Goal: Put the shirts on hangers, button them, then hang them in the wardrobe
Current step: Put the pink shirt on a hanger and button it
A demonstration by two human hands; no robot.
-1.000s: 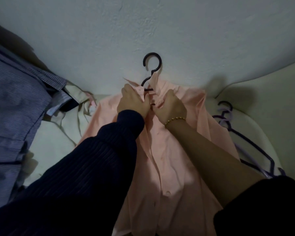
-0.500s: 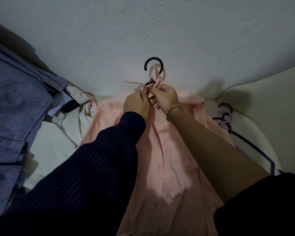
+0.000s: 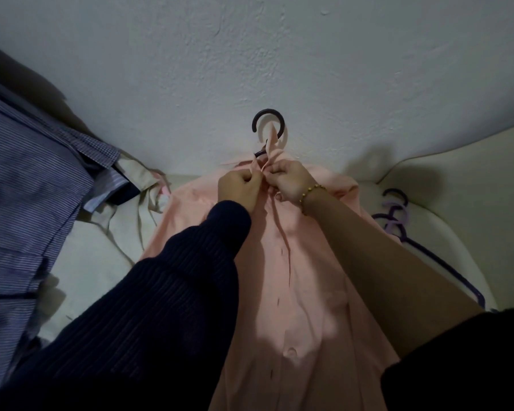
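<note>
The pink shirt [image 3: 303,292] lies front-up on a cream padded surface [image 3: 95,262], with a dark hanger [image 3: 268,120] inside it, and both hands are right up at the neck. The left hand [image 3: 239,188] has its fingers curled in and pinches one edge of the collar [image 3: 272,152]. The right hand [image 3: 291,180] pinches the other edge, so the fingertips of the two hands nearly meet with the cloth bunched between them. I can't tell if a button is actually between the fingers, it's too dark and small there. Just above the pinch a strip of collar pokes up through the hanger's round hook, which rests against the white wall [image 3: 309,54]. Below the hands the placket runs down toward the camera, and a button [image 3: 290,353] shows low on it. The left arm wears a navy ribbed sleeve [image 3: 175,292], while the right forearm is bare with a gold bead bracelet [image 3: 312,192] at the wrist. Off to the left of the grip there's a crumpled beige garment [image 3: 140,176] touching the pink shoulder, and further left a pile of blue striped shirts [image 3: 27,188]. To the right of the grip, just beside the shirt's other shoulder, a few purple hangers [image 3: 398,215] lie stacked on the cream surface.
</note>
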